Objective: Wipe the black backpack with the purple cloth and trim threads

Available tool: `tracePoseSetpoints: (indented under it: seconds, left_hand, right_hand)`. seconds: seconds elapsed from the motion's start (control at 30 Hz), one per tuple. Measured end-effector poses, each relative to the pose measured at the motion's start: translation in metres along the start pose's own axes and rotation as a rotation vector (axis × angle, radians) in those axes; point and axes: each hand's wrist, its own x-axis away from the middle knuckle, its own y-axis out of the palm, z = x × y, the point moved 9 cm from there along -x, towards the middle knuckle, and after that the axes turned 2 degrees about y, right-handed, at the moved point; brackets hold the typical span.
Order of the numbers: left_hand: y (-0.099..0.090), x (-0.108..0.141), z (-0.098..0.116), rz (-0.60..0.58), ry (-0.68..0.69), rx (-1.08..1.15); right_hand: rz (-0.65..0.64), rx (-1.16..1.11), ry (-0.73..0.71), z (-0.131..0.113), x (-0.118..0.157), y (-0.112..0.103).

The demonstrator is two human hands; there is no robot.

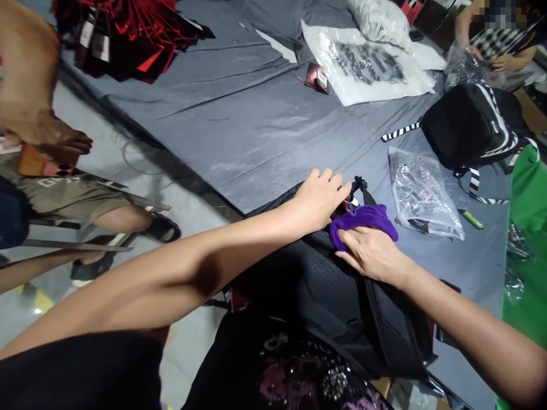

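A black backpack (325,290) lies at the table's near edge, against my body, its straps toward the far end. My right hand (371,253) is closed on a bunched purple cloth (376,213) and presses it against the top part of the backpack. Just left of the cloth, my left hand (322,196) rests on the bag's top end with its fingers curled over the far side. What those fingers hold is hidden, though the bag's edge lies under them. A black strap with a buckle (360,185) sticks up beyond both hands.
On the grey-covered table (256,136) lie a clear plastic bag (423,193), a green marker-like object (471,218), another black backpack (465,125), a white plastic sheet (367,68) and red-black tags (128,40). A co-worker's hand holds an orange phone (47,162) at left; another person handles plastic at upper right.
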Motion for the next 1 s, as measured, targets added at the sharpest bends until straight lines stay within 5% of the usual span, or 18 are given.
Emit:
tracePoseSetpoints:
  seconds: [0.4, 1.0]
  left_hand:
    - [0.005, 0.006, -0.015, -0.171, -0.263, 0.056]
    - [0.009, 0.001, -0.015, -0.143, -0.222, 0.059]
  right_hand:
    - [0.025, 0.008, 0.029, 0.001, -0.001, 0.003]
    - [0.058, 0.011, 0.08, 0.004, -0.003, 0.0]
